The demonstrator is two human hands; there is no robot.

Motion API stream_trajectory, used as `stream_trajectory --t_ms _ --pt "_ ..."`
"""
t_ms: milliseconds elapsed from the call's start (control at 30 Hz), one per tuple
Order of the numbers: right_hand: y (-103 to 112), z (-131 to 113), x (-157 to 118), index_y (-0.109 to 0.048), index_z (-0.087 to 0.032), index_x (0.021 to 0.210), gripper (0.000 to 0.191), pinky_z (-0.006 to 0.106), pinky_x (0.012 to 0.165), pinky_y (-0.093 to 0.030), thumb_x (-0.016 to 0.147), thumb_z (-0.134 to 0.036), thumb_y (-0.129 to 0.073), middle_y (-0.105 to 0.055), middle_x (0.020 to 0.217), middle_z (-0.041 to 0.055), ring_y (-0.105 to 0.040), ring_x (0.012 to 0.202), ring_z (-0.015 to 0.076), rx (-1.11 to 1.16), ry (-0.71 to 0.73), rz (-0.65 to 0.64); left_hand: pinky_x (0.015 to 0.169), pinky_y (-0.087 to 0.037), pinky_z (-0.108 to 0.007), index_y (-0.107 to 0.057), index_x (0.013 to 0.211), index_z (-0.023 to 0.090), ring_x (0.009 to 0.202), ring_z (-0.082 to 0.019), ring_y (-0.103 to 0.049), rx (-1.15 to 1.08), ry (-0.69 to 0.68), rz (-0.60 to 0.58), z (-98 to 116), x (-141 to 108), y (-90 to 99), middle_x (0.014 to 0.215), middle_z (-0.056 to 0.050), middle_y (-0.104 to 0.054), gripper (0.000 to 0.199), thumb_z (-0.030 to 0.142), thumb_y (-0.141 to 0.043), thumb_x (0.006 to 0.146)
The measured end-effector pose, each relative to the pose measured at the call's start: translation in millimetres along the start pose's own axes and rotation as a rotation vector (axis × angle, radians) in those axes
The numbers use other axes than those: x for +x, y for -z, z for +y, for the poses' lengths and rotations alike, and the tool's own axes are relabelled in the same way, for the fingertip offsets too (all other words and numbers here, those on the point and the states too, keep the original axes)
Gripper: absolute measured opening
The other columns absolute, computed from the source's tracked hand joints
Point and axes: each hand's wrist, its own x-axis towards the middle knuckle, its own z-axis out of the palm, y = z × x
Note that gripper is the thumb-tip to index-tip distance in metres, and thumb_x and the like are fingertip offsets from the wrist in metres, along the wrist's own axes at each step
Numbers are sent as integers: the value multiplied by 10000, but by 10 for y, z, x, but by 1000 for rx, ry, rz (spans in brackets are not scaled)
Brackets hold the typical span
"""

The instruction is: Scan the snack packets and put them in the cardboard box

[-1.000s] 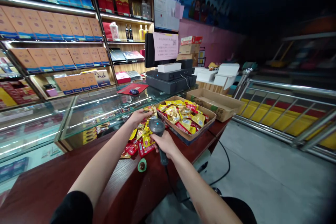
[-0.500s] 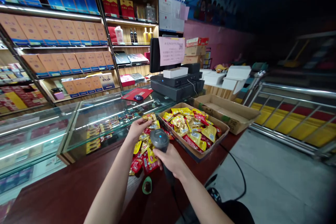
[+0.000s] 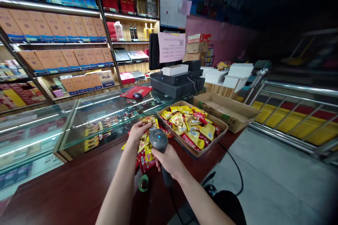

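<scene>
My left hand (image 3: 136, 133) pinches a yellow snack packet (image 3: 149, 123) above a loose heap of red and yellow snack packets (image 3: 144, 153) on the dark red wooden counter (image 3: 79, 190). My right hand (image 3: 167, 160) grips a black handheld barcode scanner (image 3: 158, 140), its head held close to that packet. To the right, a cardboard tray (image 3: 192, 144) is full of similar gold, yellow and red packets. Below the heap sits a small green-rimmed object (image 3: 143, 183); I cannot tell what it is.
A glass display case (image 3: 105, 119) adjoins the counter on the left, below shelves of boxed goods. Behind the tray stand a till with monitor (image 3: 175, 77) and a flat cardboard box (image 3: 227, 110). A black cable (image 3: 232, 163) hangs off the counter's right edge. Steel railings stand at right.
The view has turned slightly, and the scanner has tilted a little. Both hands stay close to the heap, with the packet still in the left and the scanner in the right.
</scene>
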Motion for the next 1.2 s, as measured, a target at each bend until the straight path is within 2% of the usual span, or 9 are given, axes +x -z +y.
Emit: stream_trajectory --t_ms 300,533,700,800,867,967,1100,1200 --pt "-23 -30 -27 -512 -181 605 179 202 325 -371 743 -285 -557 -478 423 -40 -416 343 89 0 -1 6 594 -404 -205 -700 773 150 654 -113 -571 -5 15 6 4 30 23 738 -17 -656 380 382 -824 499" --pt "-31 -80 -39 -513 -184 614 163 214 327 -362 726 -283 -577 -472 411 -45 -412 335 95 15 4 36 682 -448 -257 -709 814 146 690 -149 -613 -52 -38 -62 -23 36 17 767 -40 -686 362 368 -794 541" --pt "-36 -74 -53 -524 -180 617 172 230 340 -360 723 -304 -580 -478 413 -39 -421 340 106 12 -22 43 624 -422 -228 -704 790 150 659 -131 -597 -16 -6 -20 53 -10 -13 727 -25 -675 362 362 -810 517" --pt "27 -86 -18 -602 -161 734 123 246 463 -438 686 -273 -618 -610 580 4 -549 499 140 44 72 118 601 -411 -222 -695 751 146 653 -131 -591 43 -11 -21 73 -41 -29 715 -27 -672 344 391 -800 533" --pt "123 -123 58 -643 -162 865 225 263 635 -479 646 -214 -641 -681 779 25 -614 708 166 58 190 205 569 -398 -217 -683 717 137 629 -130 -581 101 -40 -43 42 -48 -60 701 -31 -667 344 425 -781 556" --pt "336 -234 232 -675 -165 912 287 279 777 -452 629 -179 -626 -700 925 37 -614 877 187 87 224 238 517 -367 -203 -667 720 124 586 -117 -559 154 -73 -102 -48 -20 -187 666 -24 -649 369 443 -773 567" --pt "696 -451 437 -702 -162 798 217 263 747 -431 596 -178 -624 -699 790 23 -610 823 175 95 156 205 481 -342 -189 -627 784 134 520 -93 -529 110 -21 -140 -123 129 -532 615 6 -624 424 395 -817 508" --pt "1022 -654 520 -688 -158 712 162 242 662 -419 562 -151 -627 -673 678 10 -586 715 149 106 135 239 469 -349 -192 -609 707 140 469 -81 -495 145 -15 -144 -74 327 -901 552 21 -589 399 399 -825 493"
